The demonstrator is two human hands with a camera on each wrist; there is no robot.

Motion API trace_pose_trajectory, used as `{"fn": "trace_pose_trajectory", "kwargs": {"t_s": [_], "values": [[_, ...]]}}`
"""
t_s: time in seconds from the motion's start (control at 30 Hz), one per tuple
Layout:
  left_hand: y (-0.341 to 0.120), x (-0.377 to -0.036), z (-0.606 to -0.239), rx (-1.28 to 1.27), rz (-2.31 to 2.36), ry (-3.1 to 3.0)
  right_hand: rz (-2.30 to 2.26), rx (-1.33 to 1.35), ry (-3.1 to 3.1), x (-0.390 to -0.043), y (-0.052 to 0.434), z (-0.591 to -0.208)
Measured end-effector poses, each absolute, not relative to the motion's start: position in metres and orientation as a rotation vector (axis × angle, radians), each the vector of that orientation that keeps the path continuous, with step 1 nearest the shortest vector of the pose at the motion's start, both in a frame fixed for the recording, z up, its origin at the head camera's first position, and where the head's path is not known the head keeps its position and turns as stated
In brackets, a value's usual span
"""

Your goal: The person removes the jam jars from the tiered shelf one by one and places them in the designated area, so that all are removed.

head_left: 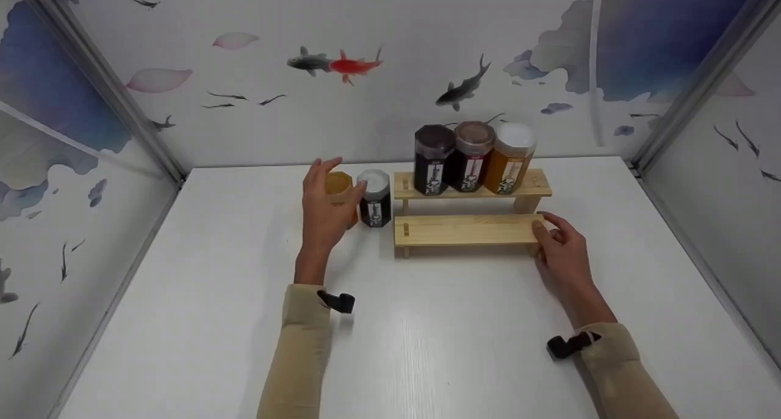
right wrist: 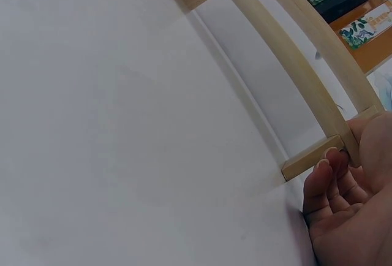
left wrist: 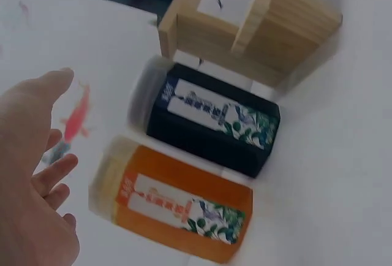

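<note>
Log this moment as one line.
left hand: open, at orange jar | right hand: on rack end | three jars on top shelf

worktop: white, walled on three sides | on it: two-step wooden rack at centre-back; orange jar and dark jar upright just left of rack, side by side

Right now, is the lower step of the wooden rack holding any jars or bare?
Bare. The lower step holds no jars; three jars stand on the upper step, and two more stand on the table left of the rack.
</note>
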State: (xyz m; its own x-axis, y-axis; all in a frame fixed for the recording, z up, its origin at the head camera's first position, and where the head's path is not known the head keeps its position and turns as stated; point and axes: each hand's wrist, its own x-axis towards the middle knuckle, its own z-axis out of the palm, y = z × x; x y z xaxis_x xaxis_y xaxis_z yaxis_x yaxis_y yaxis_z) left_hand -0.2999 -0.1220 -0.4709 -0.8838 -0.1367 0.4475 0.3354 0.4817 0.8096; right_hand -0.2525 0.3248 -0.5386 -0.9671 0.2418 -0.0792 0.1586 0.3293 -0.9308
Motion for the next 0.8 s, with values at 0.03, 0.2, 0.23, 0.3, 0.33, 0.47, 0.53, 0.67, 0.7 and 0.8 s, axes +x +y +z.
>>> {"fn": "trace_pose_trajectory", "kwargs": {"t_s": [0.03, 0.2, 0.23, 0.3, 0.33, 0.47, 0.53, 0.67, 0.7, 0.8], "values": [[-0.116, -0.299, -0.467, -0.204, -1.389, -2.268, 1.728, -0.367, -2.496, -0.252, 0.325, -0.539], [-0.089, -0.295, -0.459, -0.387, -1.301, -2.254, 1.786, -0.391, -2.473, -0.253, 0.323, -0.539], [-0.084, -0.295, -0.460, -0.417, -1.289, -2.255, 1.794, -0.401, -2.471, -0.253, 0.323, -0.540], [-0.075, -0.295, -0.463, -0.463, -1.274, -2.265, 1.800, -0.417, -2.471, -0.253, 0.323, -0.541], [-0.071, -0.295, -0.464, -0.487, -1.282, -2.272, 1.801, -0.423, -2.474, -0.253, 0.323, -0.542], [-0.055, -0.297, -0.467, -0.547, -1.301, -2.308, 1.794, -0.426, -2.476, -0.253, 0.323, -0.544], [-0.047, -0.299, -0.465, -0.565, -1.312, -2.316, 1.810, -0.424, -2.472, -0.253, 0.324, -0.545], [-0.030, -0.309, -0.455, -0.603, -1.322, -2.298, 1.842, -0.439, -2.458, -0.253, 0.325, -0.542], [-0.026, -0.312, -0.453, -0.613, -1.326, -2.288, 1.844, -0.440, -2.456, -0.253, 0.325, -0.541], [-0.014, -0.321, -0.446, -0.616, -1.347, -2.250, 1.850, -0.437, -2.447, -0.252, 0.325, -0.540]]}}
